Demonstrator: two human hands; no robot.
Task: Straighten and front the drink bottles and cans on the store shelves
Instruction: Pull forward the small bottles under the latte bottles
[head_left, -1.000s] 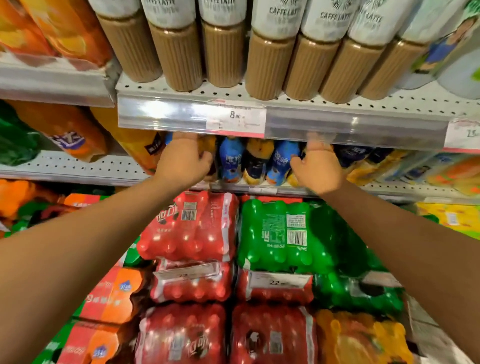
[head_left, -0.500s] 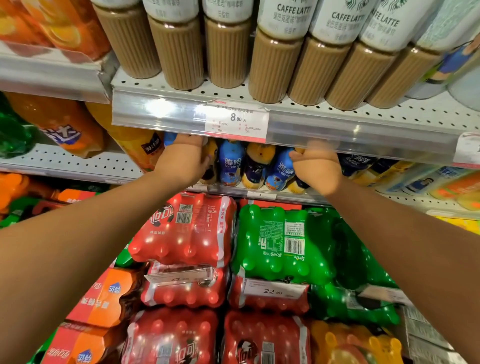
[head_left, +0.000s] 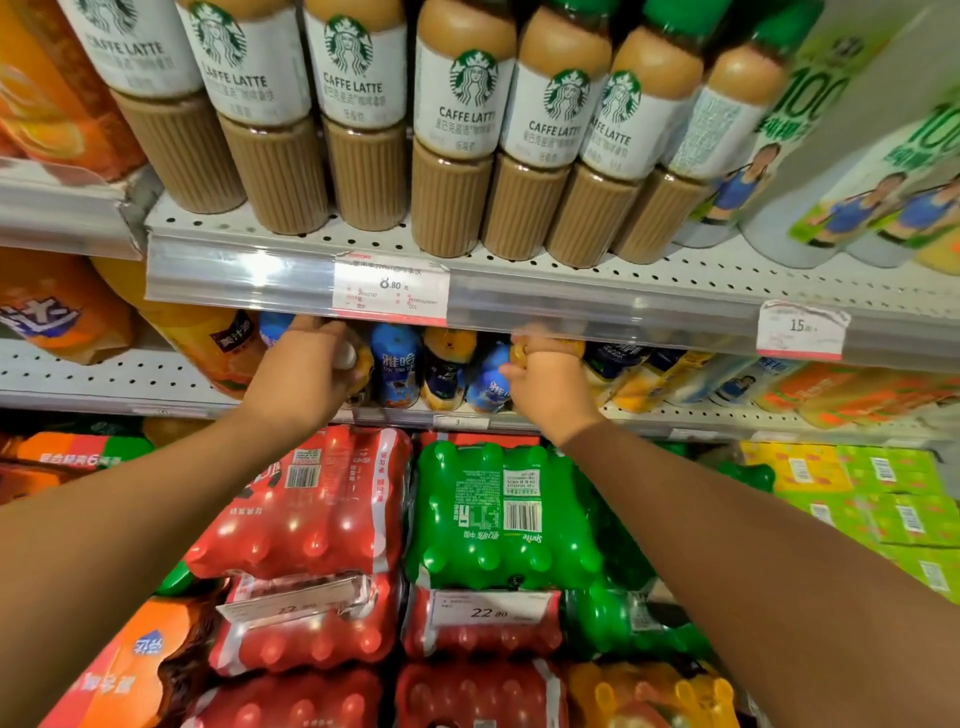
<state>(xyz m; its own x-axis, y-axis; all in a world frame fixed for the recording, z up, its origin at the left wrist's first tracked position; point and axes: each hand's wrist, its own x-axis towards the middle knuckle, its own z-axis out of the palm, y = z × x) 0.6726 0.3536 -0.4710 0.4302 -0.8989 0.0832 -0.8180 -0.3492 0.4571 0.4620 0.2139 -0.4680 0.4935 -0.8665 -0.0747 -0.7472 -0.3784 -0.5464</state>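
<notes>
Head view, hands gripping shelf bottles

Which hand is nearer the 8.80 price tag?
Left. The left hand is just under the 8.80 price tag, its fingers up by the tag's lower left corner. The right hand is lower and off to the tag's right.
</notes>
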